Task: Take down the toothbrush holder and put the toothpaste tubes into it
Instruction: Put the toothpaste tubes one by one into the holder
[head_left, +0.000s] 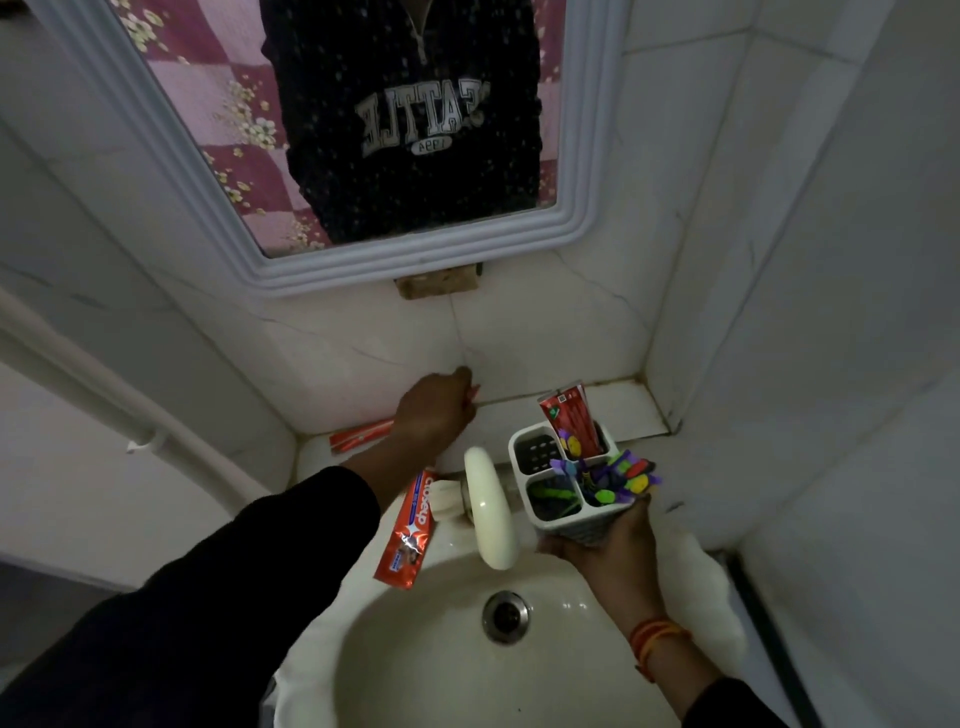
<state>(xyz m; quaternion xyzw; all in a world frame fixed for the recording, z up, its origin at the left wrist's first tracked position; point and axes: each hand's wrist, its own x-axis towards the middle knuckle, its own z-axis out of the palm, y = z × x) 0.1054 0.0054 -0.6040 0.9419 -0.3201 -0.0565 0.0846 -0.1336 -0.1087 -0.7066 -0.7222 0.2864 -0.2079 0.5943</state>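
Head view shows us the toothbrush holder (563, 480), a white plastic tub with rounded corners, split into three compartments and ribbed or slotted low on its outer wall, held up over the right rim of the sink. We see our right hand (605, 540) cupped under its base, fingers wrapped around the lower wall. One red toothpaste tube (569, 418) already stands upright in the far right compartment, its flat crimped end poking above the rim; the far left compartment shows only a perforated floor, and the near ones hold toothbrushes (613, 478) with bright purple, green and yellow handles that fan out to the right. A second toothpaste tube (411, 530), glossy red-orange with white lettering and a white cap, lies across the back edge of the sink, its cap end near the tap and its flat end hanging over the bowl. Our left hand (436, 410) reaches in a dark sleeve to the tiled ledge behind the sink, fingers curled down over something red and thin at the wall; we cannot tell exactly what it grips. Just left of that hand a long red box or tube (361, 434) lies flat on the ledge. Between the hands sits the smooth cream plastic tap (491, 512) with a rounded oval lever. The sink (415, 665) is glazed white with a metal drain (505, 616). Above, marbled white tiles carry a moulded white-framed mirror (363, 130).
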